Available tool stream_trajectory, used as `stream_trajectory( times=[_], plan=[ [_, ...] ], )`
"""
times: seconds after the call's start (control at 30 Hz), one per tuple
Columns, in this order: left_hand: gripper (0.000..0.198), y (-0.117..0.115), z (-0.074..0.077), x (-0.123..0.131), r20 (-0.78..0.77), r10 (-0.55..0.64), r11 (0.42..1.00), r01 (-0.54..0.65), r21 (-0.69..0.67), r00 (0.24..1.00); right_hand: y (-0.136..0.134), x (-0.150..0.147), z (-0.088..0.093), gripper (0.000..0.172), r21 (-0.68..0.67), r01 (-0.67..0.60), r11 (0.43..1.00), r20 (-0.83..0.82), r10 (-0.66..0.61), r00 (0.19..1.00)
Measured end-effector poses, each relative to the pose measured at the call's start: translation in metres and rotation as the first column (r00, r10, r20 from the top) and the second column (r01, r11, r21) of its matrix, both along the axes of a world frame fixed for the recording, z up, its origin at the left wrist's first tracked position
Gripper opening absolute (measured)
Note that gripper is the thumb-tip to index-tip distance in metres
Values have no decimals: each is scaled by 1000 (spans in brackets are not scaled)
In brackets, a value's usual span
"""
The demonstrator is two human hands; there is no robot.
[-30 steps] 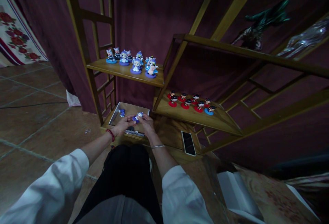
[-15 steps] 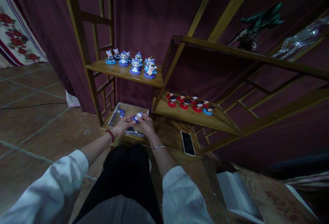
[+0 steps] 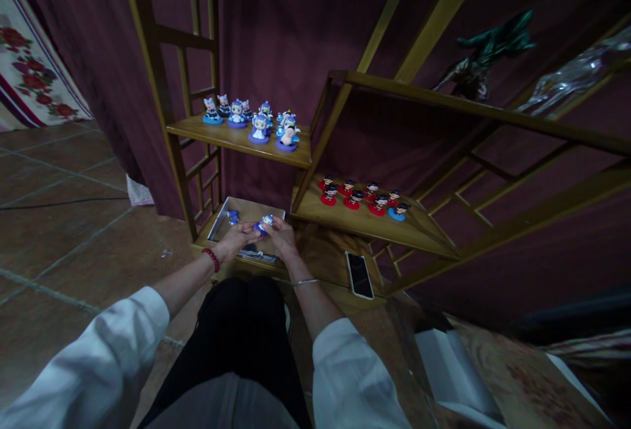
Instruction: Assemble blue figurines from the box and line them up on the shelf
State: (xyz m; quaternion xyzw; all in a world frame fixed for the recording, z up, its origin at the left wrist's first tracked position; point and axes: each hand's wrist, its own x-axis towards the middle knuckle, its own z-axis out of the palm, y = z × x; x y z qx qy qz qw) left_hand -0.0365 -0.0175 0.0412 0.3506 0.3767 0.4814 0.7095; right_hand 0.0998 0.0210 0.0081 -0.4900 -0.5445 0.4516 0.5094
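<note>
Both hands hold one small purple and white figurine [image 3: 265, 224] above an open shallow box [image 3: 266, 207]. My left hand [image 3: 236, 240], with a red bead bracelet at its wrist, grips the purple base from the left. From the right, my right hand [image 3: 282, 235] has its fingers on the figurine's white upper part. Another purple figurine [image 3: 233, 217] lies in the box at its back left. Something dark, partly hidden by the hands, is near the box's front edge.
Several purple and blue figurines [image 3: 259, 128] stand on the upper left shelf [image 3: 231, 140]. Several red-based figurines [image 3: 353, 200] occupy the right shelf [image 3: 394, 232]. A phone [image 3: 359, 274] lies on the lower board. Dark green sculpture [image 3: 497, 45] at upper right.
</note>
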Motion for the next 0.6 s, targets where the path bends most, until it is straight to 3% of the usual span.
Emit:
stream_trajectory(
  times=[0.13, 0.6],
  plan=[
    [26, 0, 0, 0, -8, 1, 1000, -1, -1, 1000, -2, 1, 5, 31, -41, 12, 999, -64, -14, 998],
    [26, 0, 1, -3, -6, -32, 999, 32, 40, 999, 0, 5, 7, 32, -13, -77, 997, 0, 77, 997]
  ],
)
